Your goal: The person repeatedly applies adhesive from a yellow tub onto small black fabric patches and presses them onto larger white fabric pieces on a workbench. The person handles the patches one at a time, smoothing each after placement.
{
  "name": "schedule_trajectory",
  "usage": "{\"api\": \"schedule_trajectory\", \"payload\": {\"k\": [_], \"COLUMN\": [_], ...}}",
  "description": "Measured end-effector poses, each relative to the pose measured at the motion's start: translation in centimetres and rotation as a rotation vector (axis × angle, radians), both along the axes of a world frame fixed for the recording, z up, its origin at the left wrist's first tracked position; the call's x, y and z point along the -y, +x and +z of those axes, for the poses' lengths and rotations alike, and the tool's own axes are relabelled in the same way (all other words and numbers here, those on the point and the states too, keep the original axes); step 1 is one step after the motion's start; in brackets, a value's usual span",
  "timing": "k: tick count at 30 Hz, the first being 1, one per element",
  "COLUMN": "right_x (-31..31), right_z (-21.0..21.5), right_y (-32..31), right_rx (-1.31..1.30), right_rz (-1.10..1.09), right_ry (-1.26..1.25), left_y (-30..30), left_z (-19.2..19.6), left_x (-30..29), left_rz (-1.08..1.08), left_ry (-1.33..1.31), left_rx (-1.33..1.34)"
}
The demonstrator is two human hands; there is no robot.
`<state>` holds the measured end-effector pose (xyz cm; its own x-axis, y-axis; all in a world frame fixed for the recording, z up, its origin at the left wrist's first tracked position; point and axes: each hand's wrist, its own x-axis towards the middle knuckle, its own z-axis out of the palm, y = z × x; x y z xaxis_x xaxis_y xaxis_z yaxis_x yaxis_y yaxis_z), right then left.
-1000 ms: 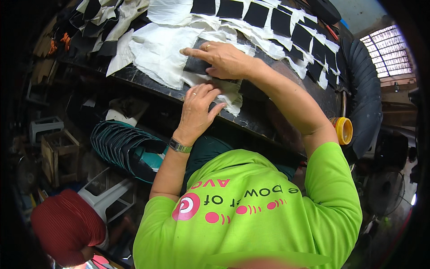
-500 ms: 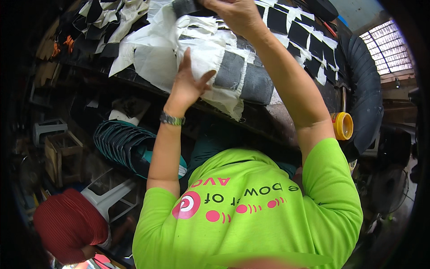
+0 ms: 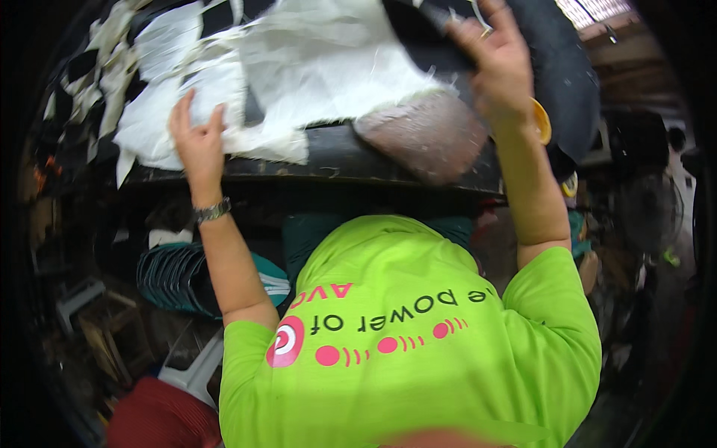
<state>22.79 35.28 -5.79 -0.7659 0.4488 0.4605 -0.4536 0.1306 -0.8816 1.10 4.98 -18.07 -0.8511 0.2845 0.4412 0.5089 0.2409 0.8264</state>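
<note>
White cloth [image 3: 321, 63] with frayed edges lies across the dark worktable [image 3: 328, 157]. Over its left part rests my left hand [image 3: 198, 142], fingers apart, a metal watch [image 3: 213, 211] on the wrist. Farther right, my right hand [image 3: 502, 71] is raised at the cloth's right end, fingers bent. A black fabric piece [image 3: 426, 37], blurred, reaches those fingertips and seems pinched there; the exact grip is partly hidden. Near the table's front edge, just right of the cloth, sits a brownish, smooth-looking slab [image 3: 429, 134].
Behind my right forearm a yellow jar [image 3: 543, 123] partly shows, beside a big curved black stack [image 3: 564, 82]. Cloth scraps [image 3: 112, 60] crowd the far left. Below the table are a row of teal-edged dark pieces [image 3: 175, 276], a wooden stool [image 3: 116, 328] and a person in red [image 3: 164, 418].
My right hand has swung right and nearer, and the white cloth now stretches flat beside it. My left hand sits farther left. The brownish slab is uncovered; the view has shifted.
</note>
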Motion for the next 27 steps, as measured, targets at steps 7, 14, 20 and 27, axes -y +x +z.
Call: {"api": "schedule_trajectory", "payload": {"k": [7, 14, 20, 27], "right_x": [2.3, -4.3, -8.1, -8.6], "right_z": [-8.5, -2.5, -3.4, -0.1], "right_y": [11.1, 16.5, 15.7, 16.8], "right_rx": [0.695, 0.652, 1.197, 0.569], "right_rz": [-0.309, -0.695, -0.612, -1.117], "right_ry": [-0.185, 0.798, 1.456, 1.438], "left_y": [9.6, 14.6, 14.6, 12.9], "left_z": [2.3, 0.6, -0.5, 0.0], "left_x": [-6.0, -12.9, -13.7, -13.4], "left_rz": [-0.408, -0.721, -0.691, -0.725], "left_ry": [0.004, -0.533, -0.760, -0.420], "left_rx": [-0.107, -0.482, -0.615, -0.384]}}
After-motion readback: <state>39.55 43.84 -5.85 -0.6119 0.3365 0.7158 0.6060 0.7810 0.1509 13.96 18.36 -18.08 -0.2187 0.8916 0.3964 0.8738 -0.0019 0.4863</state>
